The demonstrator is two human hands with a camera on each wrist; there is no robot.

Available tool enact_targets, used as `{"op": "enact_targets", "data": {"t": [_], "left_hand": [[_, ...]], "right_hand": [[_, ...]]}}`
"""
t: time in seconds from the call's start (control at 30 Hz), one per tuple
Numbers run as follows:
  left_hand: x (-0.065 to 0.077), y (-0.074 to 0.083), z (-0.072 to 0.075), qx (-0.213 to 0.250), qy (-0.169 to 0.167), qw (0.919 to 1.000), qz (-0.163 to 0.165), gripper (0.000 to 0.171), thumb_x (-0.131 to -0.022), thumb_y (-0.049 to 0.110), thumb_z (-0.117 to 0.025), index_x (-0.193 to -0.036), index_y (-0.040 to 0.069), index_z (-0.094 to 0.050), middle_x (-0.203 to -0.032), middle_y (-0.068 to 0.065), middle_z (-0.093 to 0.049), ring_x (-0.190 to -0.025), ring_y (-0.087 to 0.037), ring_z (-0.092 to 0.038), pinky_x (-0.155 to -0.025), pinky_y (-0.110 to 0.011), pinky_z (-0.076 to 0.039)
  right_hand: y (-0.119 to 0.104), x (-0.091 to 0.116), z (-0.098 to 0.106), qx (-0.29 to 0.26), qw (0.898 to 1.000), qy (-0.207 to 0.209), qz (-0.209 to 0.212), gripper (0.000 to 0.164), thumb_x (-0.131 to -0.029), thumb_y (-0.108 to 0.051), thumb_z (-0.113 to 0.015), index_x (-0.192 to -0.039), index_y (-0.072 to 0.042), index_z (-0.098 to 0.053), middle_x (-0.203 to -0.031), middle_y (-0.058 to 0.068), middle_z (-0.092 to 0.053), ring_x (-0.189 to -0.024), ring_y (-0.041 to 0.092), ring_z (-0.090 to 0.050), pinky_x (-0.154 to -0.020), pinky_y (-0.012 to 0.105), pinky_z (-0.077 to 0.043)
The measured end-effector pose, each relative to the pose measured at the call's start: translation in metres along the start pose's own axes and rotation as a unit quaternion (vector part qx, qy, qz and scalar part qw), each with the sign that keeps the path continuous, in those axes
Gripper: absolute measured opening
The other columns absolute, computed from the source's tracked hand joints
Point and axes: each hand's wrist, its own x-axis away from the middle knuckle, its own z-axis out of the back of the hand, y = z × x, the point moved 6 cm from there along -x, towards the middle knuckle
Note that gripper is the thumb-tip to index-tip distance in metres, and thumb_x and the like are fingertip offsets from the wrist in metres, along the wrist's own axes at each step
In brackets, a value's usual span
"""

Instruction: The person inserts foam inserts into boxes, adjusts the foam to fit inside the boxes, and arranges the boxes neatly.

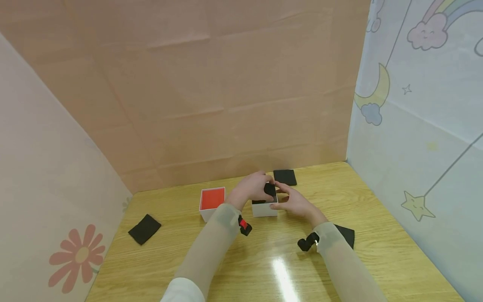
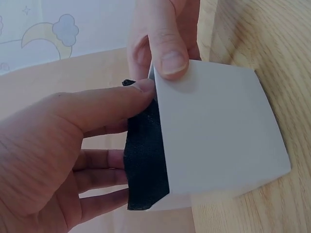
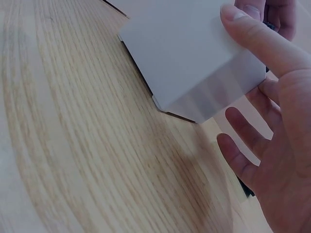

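A small white box stands on the wooden table, with a piece of black cloth sticking up out of its open top. My left hand is over that opening; in the left wrist view its thumb lies on one side of the black cloth and its fingers on the other, pinching it. My right hand steadies the box from the right, thumb pressed on the front wall of the box and fingers around the side. How far the cloth reaches inside is hidden.
Left of the hands stands a second white box with a red top surface. Flat black pieces lie at the far left, behind the box and partly under the right forearm. Cloth-like walls border the table.
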Motion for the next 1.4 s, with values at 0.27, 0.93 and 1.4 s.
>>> {"op": "enact_targets", "data": {"t": [0.27,0.93,1.4], "left_hand": [[0.001,-0.006,-0.013,-0.008,-0.018,0.9997,0.013,0.042,-0.093,0.043,-0.084,-0.128,0.020,-0.076,-0.118,0.001,-0.063,-0.097,-0.014,-0.062,-0.092,-0.032,-0.057],[-0.004,-0.018,0.000,0.001,0.069,0.9975,0.014,0.009,-0.101,0.010,-0.075,-0.104,0.011,-0.084,-0.100,0.001,-0.076,-0.092,-0.015,-0.066,-0.092,-0.029,-0.059],[-0.001,-0.025,-0.002,0.005,0.061,0.9972,0.044,0.007,-0.099,0.018,-0.079,-0.101,0.016,-0.085,-0.096,0.006,-0.072,-0.100,-0.017,-0.058,-0.095,-0.034,-0.056]], "right_hand": [[-0.003,0.000,-0.001,0.004,1.000,-0.002,-0.005,0.105,-0.092,-0.041,-0.086,-0.173,-0.017,-0.023,-0.168,0.017,-0.037,-0.136,0.045,-0.057,-0.107,0.059,-0.051],[-0.008,0.000,-0.001,0.001,1.000,0.006,0.001,0.105,-0.091,-0.035,-0.088,-0.172,-0.014,-0.025,-0.166,0.018,-0.040,-0.136,0.046,-0.056,-0.109,0.060,-0.049],[-0.007,0.002,-0.001,0.001,1.000,0.013,0.000,0.104,-0.091,-0.035,-0.088,-0.172,-0.015,-0.025,-0.167,0.016,-0.039,-0.137,0.045,-0.055,-0.110,0.059,-0.049]]}}
